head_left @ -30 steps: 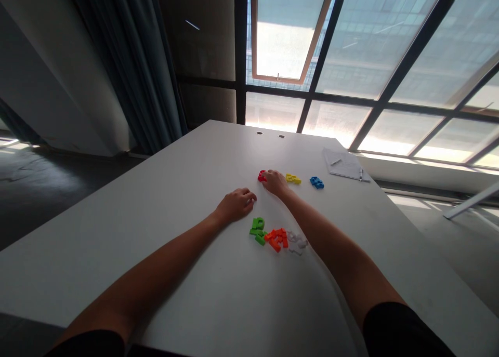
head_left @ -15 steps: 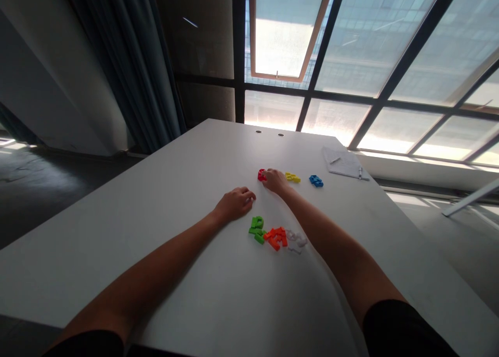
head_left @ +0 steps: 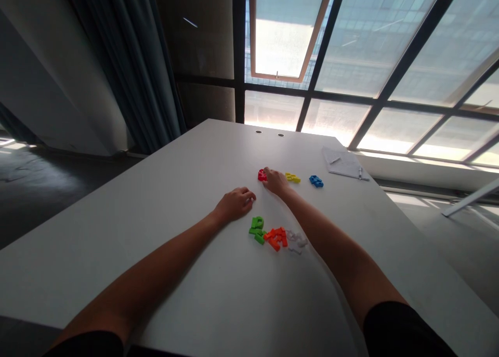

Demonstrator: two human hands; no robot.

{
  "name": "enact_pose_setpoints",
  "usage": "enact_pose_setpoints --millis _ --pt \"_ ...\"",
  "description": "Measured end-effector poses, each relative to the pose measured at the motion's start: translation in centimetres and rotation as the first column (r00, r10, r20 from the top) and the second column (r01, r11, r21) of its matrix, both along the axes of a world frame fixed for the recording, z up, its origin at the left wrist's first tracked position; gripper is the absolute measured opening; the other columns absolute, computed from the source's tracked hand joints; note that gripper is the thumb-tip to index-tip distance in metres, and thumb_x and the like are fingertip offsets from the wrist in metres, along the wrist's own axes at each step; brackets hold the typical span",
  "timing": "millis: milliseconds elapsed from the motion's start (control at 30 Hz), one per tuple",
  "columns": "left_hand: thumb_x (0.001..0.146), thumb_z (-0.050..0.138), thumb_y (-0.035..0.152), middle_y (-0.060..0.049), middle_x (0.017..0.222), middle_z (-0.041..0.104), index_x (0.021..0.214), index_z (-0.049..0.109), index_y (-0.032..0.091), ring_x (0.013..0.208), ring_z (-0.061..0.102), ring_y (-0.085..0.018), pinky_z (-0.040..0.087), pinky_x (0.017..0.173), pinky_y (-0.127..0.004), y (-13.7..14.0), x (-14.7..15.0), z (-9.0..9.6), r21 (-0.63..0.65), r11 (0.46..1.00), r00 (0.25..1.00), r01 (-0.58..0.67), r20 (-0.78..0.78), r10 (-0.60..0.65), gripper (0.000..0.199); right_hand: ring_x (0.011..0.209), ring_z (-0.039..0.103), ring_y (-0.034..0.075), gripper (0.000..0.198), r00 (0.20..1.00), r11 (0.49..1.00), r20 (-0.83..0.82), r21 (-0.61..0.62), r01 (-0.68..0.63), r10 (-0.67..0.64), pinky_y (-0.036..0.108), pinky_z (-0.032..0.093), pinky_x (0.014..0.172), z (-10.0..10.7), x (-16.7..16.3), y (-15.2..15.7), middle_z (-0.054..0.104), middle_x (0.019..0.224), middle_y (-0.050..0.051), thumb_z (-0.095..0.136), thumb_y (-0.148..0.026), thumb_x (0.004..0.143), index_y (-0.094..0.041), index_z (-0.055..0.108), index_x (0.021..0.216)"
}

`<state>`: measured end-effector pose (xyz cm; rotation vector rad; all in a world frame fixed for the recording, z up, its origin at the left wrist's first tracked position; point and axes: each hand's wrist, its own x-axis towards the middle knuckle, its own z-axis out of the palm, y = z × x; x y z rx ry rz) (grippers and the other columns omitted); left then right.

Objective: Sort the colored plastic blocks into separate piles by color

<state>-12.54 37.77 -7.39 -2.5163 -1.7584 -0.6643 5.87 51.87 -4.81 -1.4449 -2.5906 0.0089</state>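
My left hand (head_left: 235, 203) rests on the white table (head_left: 187, 294), its fingers loosely bent and slightly apart, with nothing in it. Farther forward, my right hand (head_left: 275, 181) has its fingertips closed at the right side of a small cluster of red plastic pieces (head_left: 262, 175). Those fingers partly cover the cluster. Just right of that hand lie yellow pieces (head_left: 292, 177), and beyond them blue pieces (head_left: 316, 181). Nearer to me, between my forearms, are green pieces (head_left: 257, 229), orange pieces (head_left: 276, 237) and clear or whitish pieces (head_left: 297, 241). Some look letter-shaped.
Toward the table's right edge lie sheets of paper (head_left: 343, 162) with pens on them. Two round cable holes sit near the far edge. Large windows (head_left: 351, 50) stand behind the table, and a dark curtain (head_left: 128, 61) hangs at the left.
My right hand has shifted very slightly to the right, so more of the red pieces shows. My left hand and the other pieces stay where they were.
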Motion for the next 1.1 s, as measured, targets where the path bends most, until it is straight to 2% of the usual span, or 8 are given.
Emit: enact_pose_setpoints --millis 200,400,467,567,633,667,900,1100 --pt "0.098 0.055 0.026 -0.005 0.113 0.072 0.109 0.076 0.028 0.103 0.067 -0.023 0.056 0.084 -0.031 0.1 -0.2 -0.2 0.001 1.0 1.0 0.0 -0.01 0.0 0.024 0.1 0.072 0.025 0.034 0.991 0.999 -0.133 -0.035 0.003 -0.007 0.03 0.049 0.081 -1.2 2.1 -1.4 0.077 0.113 0.012 0.061 -0.027 0.1 -0.019 0.059 0.133" --pt "0.099 0.054 0.028 -0.005 0.113 0.072 0.11 0.076 0.028 0.103 0.067 -0.023 0.056 0.083 -0.031 0.1 -0.1 -0.1 -0.003 1.0 1.0 -0.003 -0.016 0.003 0.025 0.084 0.069 0.018 0.014 0.924 0.972 -0.331 -0.062 -0.225 0.193 0.028 0.05 0.078 -2.6 4.9 -4.0 0.076 0.1 0.007 0.067 -0.018 0.094 -0.018 0.074 0.106" --pt "0.099 0.053 0.029 -0.005 0.113 0.072 0.111 0.076 0.027 0.104 0.067 -0.023 0.056 0.084 -0.031 0.1 -0.1 -0.1 -0.005 1.0 1.0 -0.003 -0.016 0.003 0.026 0.081 0.068 0.016 0.014 0.84 0.901 -0.431 -0.12 -0.417 0.331 0.026 0.052 0.078 -2.3 5.6 -5.4 0.076 0.102 0.006 0.068 -0.016 0.092 -0.019 0.077 0.103" --pt "0.1 0.053 0.03 -0.004 0.113 0.072 0.111 0.076 0.028 0.105 0.067 -0.023 0.056 0.085 -0.032 0.0 -0.1 0.0 -0.002 1.0 1.0 -0.005 -0.009 0.005 0.026 0.091 0.072 0.016 0.018 0.64 0.703 -0.571 -0.147 -0.696 0.514 0.028 0.056 0.086 -1.5 6.2 -7.8 0.078 0.11 0.006 0.066 -0.016 0.095 -0.022 0.081 0.102" --pt "0.099 0.054 0.029 -0.004 0.112 0.072 0.11 0.076 0.028 0.105 0.067 -0.023 0.056 0.086 -0.032 0.1 -0.1 0.0 0.001 1.0 1.0 -0.005 -0.002 0.005 0.025 0.102 0.073 0.019 0.019 0.546 0.609 -0.593 -0.115 -0.785 0.591 0.032 0.055 0.096 -1.2 6.4 -9.0 0.078 0.115 0.006 0.067 -0.017 0.096 -0.024 0.083 0.104" --pt "0.099 0.054 0.029 -0.004 0.112 0.073 0.11 0.076 0.028 0.105 0.067 -0.023 0.056 0.086 -0.032 0.1 -0.1 0.0 0.001 1.0 1.0 -0.005 0.0 0.005 0.024 0.104 0.073 0.019 0.018 0.53 0.595 -0.584 -0.098 -0.797 0.615 0.033 0.054 0.1 -1.2 6.5 -9.4 0.079 0.116 0.007 0.068 -0.018 0.096 -0.024 0.083 0.105" --pt "0.098 0.054 0.029 -0.005 0.112 0.072 0.11 0.076 0.027 0.104 0.067 -0.023 0.056 0.086 -0.031 0.1 -0.2 0.0 -0.007 1.0 1.0 -0.022 0.0 0.022 0.025 0.104 0.072 0.022 0.015 0.632 0.704 -0.465 -0.024 -0.71 0.621 0.037 0.052 0.101 -1.9 8.4 -7.2 0.079 0.116 0.008 0.071 -0.023 0.097 -0.024 0.081 0.107" --pt "0.099 0.053 0.03 -0.005 0.114 0.072 0.11 0.076 0.028 0.103 0.067 -0.022 0.056 0.084 -0.031 0.2 -0.1 0.1 -0.023 0.999 1.0 -0.026 -0.004 0.026 0.026 0.092 0.07 0.019 0.01 0.771 0.853 -0.441 -0.021 -0.521 0.46 0.031 0.053 0.086 -2.8 10.2 -5.2 0.078 0.107 0.007 0.073 -0.024 0.095 -0.022 0.078 0.103"
